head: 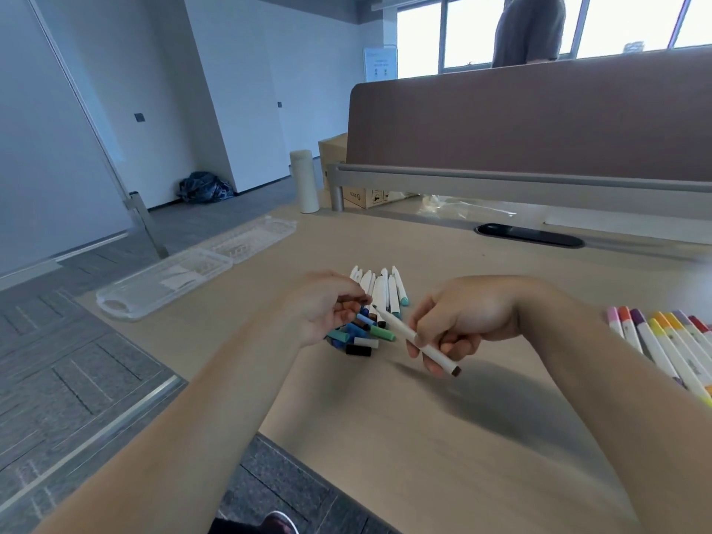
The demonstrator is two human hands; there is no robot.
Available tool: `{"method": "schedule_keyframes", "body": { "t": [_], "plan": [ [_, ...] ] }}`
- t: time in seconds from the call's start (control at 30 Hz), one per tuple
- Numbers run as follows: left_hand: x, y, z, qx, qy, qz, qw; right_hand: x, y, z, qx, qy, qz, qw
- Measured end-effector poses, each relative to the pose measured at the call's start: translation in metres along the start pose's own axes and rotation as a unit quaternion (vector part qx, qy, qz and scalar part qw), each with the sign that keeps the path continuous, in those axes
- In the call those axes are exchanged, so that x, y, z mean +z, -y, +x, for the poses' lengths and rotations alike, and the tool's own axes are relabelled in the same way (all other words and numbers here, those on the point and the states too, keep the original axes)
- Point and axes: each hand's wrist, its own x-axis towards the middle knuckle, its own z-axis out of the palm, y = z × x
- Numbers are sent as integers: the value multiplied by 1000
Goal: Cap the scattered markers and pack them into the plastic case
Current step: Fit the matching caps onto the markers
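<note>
My right hand [458, 321] grips a white marker [404, 331] with a brown end, its tip pointing left and up. My left hand [327, 306] hovers over a pile of loose caps [364, 335] in blue, green, white and black, and pinches a small dark cap [352, 300] at its fingertips. The cap sits a short gap from the marker's tip. Behind the pile lie several uncapped white markers [381, 289]. A row of capped coloured markers [662, 341] lies at the right edge. The clear plastic case [162, 283] lies open at the table's left edge.
A white bottle [306, 181] stands at the table's far left corner. A brown divider panel [531, 129] walls off the back, with a person behind it. A black cable port [529, 235] and clear plastic wrap [462, 210] lie near the divider.
</note>
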Motion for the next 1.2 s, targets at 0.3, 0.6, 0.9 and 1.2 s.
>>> {"method": "schedule_keyframes", "body": {
  "t": [0.3,0.6,0.9,1.2],
  "plan": [
    [2,3,2,8,10,7,1000,0,1,0,9,-44,7,999],
    [5,5,2,35,-2,5,999,-1,-1,4,-47,-100,13,994],
    [17,4,7,80,-58,-10,995,5,0,10,-99,-208,-29,973],
    [14,-9,11,101,-59,119,986,-9,-6,5,-7,-297,-26,955]
  ]
}}
